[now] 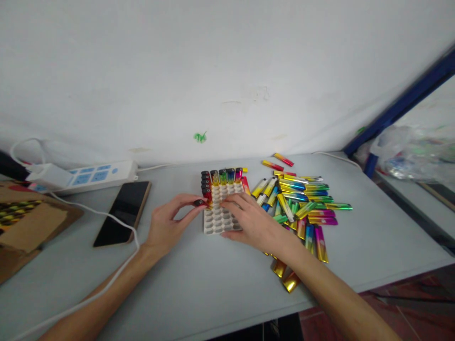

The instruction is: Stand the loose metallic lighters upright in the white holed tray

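Between the thumb and fingers of my left hand (170, 220) is a lighter with a black top (199, 202) and a reddish body, held tilted at the left side of a white holed tray (215, 229). Black-topped lighters (222, 176) stand upright along the tray's far row and down its left column, their bodies in several shiny colours. Over the tray's right part lies my right hand (249, 218), thumb apart from the fingers. Its thumb is by the near right edge, its fingertips over the middle holes. Part of the tray is hidden under that hand.
Right of the tray lies a loose pile of shiny coloured flat tubes (284, 206), partly behind my right forearm. To the left are a phone (122, 213), a power strip (103, 175), a cardboard box (31, 227) and a white cable (106, 214). A wall rises behind the table.
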